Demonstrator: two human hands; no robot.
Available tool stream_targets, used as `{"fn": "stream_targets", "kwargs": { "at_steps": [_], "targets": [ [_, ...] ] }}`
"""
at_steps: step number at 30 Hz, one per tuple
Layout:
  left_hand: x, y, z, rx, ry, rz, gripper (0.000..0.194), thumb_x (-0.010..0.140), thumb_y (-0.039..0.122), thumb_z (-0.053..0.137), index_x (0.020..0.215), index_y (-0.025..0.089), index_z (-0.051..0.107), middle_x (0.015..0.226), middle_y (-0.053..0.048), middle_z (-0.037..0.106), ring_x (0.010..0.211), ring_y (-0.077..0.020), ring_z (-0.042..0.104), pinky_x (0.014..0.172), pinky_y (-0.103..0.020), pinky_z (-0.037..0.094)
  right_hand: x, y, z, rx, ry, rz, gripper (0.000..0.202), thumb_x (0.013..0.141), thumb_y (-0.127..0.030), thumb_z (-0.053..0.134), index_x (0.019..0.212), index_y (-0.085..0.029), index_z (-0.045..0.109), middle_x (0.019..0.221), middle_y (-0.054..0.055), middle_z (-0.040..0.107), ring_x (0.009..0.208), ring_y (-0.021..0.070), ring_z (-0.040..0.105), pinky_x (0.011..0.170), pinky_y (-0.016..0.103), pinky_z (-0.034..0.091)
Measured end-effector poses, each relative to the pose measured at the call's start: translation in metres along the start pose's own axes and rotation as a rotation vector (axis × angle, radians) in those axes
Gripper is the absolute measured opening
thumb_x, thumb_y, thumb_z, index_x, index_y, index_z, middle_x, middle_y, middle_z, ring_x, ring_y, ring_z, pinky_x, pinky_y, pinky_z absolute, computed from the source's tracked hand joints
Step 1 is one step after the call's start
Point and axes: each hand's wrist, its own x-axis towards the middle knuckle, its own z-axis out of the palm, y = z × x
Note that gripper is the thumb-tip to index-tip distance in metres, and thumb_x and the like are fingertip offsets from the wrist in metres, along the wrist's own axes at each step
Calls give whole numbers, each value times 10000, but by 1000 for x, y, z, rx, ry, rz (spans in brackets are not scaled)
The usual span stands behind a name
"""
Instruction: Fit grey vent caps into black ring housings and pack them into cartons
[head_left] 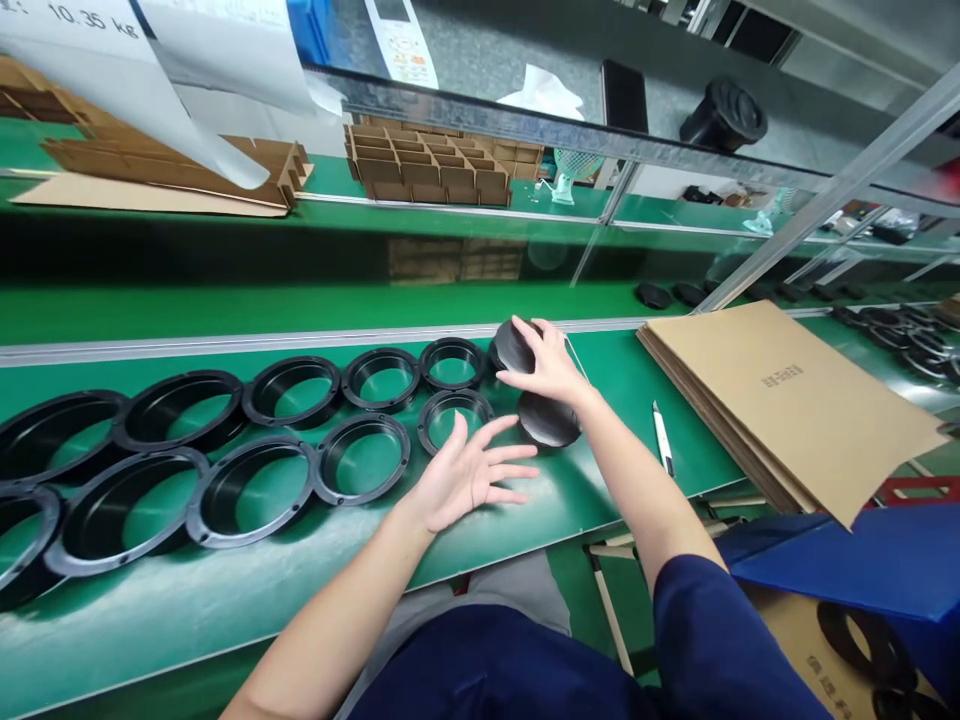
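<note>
My left hand (pixel 476 470), palm turned up and fingers spread, holds nothing. It hovers over the green bench just in front of a small black ring (pixel 486 408). My right hand (pixel 551 365) reaches to the back of the bench, thumb and fingers around the edge of a round black disc (pixel 508 347). A second black disc (pixel 551 425) lies beneath my right wrist, partly covered by it. Two rows of black rings stretch to the left, among them a back-row ring (pixel 452 363) beside the gripped disc and a larger front-row ring (pixel 362 458).
A white cutter (pixel 663 438) lies right of my right forearm. Beyond it is a stack of brown cardboard sheets (pixel 787 380). Cardboard dividers (pixel 427 165) stand behind, under a shelf (pixel 480 60) with a black phone (pixel 624 97). A slanted metal post (pixel 817 190) rises at right.
</note>
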Motion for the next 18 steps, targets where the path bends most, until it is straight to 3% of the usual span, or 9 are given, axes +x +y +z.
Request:
{"fn": "stream_targets", "kwargs": {
  "at_steps": [3,7,9,12,13,16,18],
  "targets": [
    [-2,-2,2,36,-22,-15,823,979,760,297,1484,140,495,1397,-294,597,1193,-396,665,857,-521,600,35,29,11,-152,-126,101,1071,787,-649,810,1626,-169,348,1578,261,309,1453,444,324,1195,601,302],
    [-4,-3,4,30,-3,6,760,1000,720,314,1433,144,555,1350,-265,631,1168,-377,671,837,-490,608,47,40,20,-244,-273,85,1081,836,-747,705,1657,-194,271,1651,253,230,1511,465,240,1210,612,256],
    [-4,-4,4,35,1,14,753,1003,715,306,1419,148,574,1336,-254,637,1164,-371,669,840,-485,608,49,37,20,-263,-250,76,956,959,-738,519,1670,-173,218,1698,235,128,1567,438,112,1241,615,182],
    [-5,-7,5,76,-9,18,754,1008,706,292,1379,132,611,1290,-251,652,1137,-353,671,841,-470,606,56,31,23,-282,-97,35,765,1081,-612,222,1677,-136,160,1725,181,15,1601,336,-23,1280,580,67],
    [-6,-8,4,99,-15,19,748,1011,700,294,1359,126,624,1265,-250,660,1117,-343,674,837,-462,605,59,31,26,-289,-110,26,751,1088,-593,201,1678,-130,155,1725,173,8,1603,319,-26,1284,573,51],
    [-6,-12,-1,207,-13,33,664,1017,658,372,1315,132,647,1191,-230,678,1076,-324,673,830,-455,597,62,37,34,-281,-327,27,786,1076,-625,292,1678,-136,158,1717,187,26,1602,322,21,1281,585,77],
    [-1,-14,-4,348,56,83,547,992,593,518,1290,156,654,1137,-198,683,1056,-319,667,839,-462,585,58,47,31,-213,-365,18,834,1047,-668,399,1671,-151,204,1706,216,81,1593,357,85,1264,612,131]
  ]
}}
